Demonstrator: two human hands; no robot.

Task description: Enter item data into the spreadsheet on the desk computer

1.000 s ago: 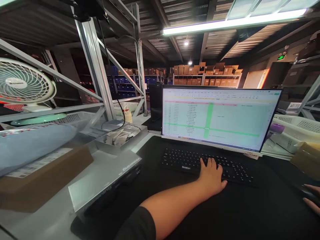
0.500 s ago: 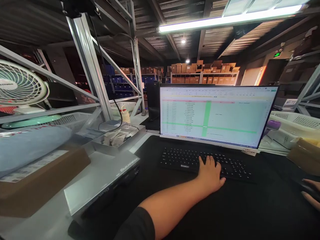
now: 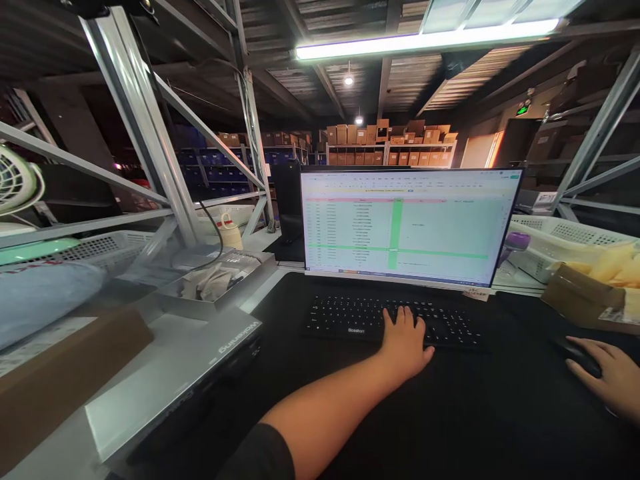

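Left hand (image 3: 404, 341): palm down, fingers (image 3: 401, 319) spread and lightly bent, tips on the right-of-centre part of a long black plastic keyboard (image 3: 333, 313) with white key legends and "Bosston" lettering; nothing gripped, thumb out to the right at the keyboard's near edge. Cannot tell whether any key is pressed down. Keyboard lies directly under these fingers, its length running along the far edge of the bench (image 3: 264, 295), on a black matt mat (image 3: 490, 413). Right hand (image 3: 613, 377): near the right edge of the view, fingers curved round a rounded black computer mouse (image 3: 580, 355), thumb along its near side, the other fingers over its far side; mouse lies on the mat, between thumb and fingers, well apart from the keyboard's right end. Wide flat monitor (image 3: 350, 227) with a pale lower frame stands at the bench's far edge, just behind the keyboard; its screen shows a table crossed by one green column and one green row, text too small to read. Toward the bench's left edge: a flat silver-grey box (image 3: 175, 383) lettered "Wakening", with a brown cardboard box (image 3: 85, 380) beside it. Toward the far right corner: an open brown cardboard carton (image 3: 565, 298) holding soft yellow material (image 3: 607, 263), beyond the mouse.
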